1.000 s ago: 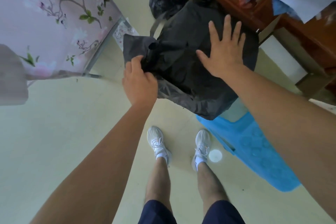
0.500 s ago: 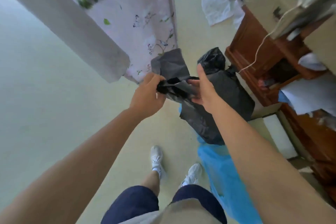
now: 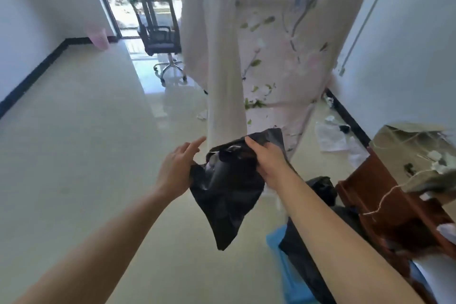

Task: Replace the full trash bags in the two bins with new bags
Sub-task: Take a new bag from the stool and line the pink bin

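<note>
An empty black trash bag [image 3: 227,195] hangs in the air in front of me, its point dangling toward the floor. My right hand [image 3: 267,163] grips the bag's upper edge with curled fingers. My left hand [image 3: 179,170] is at the bag's left side with the fingers straight; the bag hides any contact. Low at the right, a blue bin [image 3: 291,269] lies behind my right forearm with a black bag [image 3: 303,261] in it. A tied full black bag [image 3: 323,187] sits on the floor beyond it. A pink bin [image 3: 98,37] stands far off by the left wall.
A floral sheet [image 3: 271,44] hangs just behind the bag. A black office chair [image 3: 160,39] stands by the barred door. A red-brown wooden desk [image 3: 394,205] with boxes and cords is at the right. Paper scraps [image 3: 330,136] litter the floor by the right wall.
My head has lifted, so the room's far end shows. The new bag has come up off the blue bin and hangs free. My left hand has let go of it and opened.
</note>
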`<state>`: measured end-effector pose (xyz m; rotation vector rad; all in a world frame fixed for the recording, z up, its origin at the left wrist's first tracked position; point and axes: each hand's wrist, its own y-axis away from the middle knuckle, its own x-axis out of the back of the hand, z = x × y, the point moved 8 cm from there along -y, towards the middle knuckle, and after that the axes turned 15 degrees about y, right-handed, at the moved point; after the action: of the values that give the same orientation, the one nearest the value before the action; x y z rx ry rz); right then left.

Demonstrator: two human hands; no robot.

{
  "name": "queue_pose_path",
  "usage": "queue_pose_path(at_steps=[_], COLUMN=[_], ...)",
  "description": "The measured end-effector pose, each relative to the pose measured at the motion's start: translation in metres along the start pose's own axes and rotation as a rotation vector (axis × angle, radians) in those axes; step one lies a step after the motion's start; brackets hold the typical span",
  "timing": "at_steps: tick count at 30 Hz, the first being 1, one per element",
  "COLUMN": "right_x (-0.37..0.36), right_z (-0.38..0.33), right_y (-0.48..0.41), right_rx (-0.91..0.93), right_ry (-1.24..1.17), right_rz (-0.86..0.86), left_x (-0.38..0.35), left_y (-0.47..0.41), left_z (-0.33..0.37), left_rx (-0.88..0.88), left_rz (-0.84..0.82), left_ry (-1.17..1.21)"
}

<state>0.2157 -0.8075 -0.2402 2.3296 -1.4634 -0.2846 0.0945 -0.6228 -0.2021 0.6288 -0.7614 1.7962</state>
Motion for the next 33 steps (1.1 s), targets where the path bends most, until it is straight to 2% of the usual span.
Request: queue_pose_path(at_steps=[2,5,10,14,18,20,23,28,33], right_x=[-0.064,-0.166,-0.337,-0.445,-0.514,-0.538,-0.578,-0.654,-0.74], right_z=[-0.022,-0.047,-0.065,-0.066,-0.069,-0.074,-0.09,-0.138,-0.195], right_y=[-0.005,-0.019,-0.049,-0.083,-0.14,-0.181,-0.255,-0.355,-0.418], right_rx=[0.038,0.061,0.024,0.002,0.008,-0.01,-0.028,-0.056,-0.094], right_ry=[0.012,0.03,0.093,0.14,0.188,0.203,0.212,0.426,0.414], right_rz=[-0.04,-0.086,-0.228,-0.301,-0.318,-0.319,-0.355,-0.415,-0.57], left_x=[0.058,0.141,0.252,0.289,0.307,0.322,0.344,0.386,0.438], left_y=[0.012,0.034,0.05,0.033,-0.005,-0.032,-0.081,-0.15,-0.225], left_z=[-0.047,-0.129,-0.231,-0.283,-0.342,-0.377,-0.438,-0.522,-0.568], left_rx=[0.035,0.182,0.401,0.479,0.443,0.43,0.517,0.779,0.761], left_rz=[0.101,0.189,0.266,0.177,0.114,0.179,0.248,0.382,0.499], left_ry=[-0.1,-0.161,0.058,0.21,0.131,0.098,0.164,0.469,0.768])
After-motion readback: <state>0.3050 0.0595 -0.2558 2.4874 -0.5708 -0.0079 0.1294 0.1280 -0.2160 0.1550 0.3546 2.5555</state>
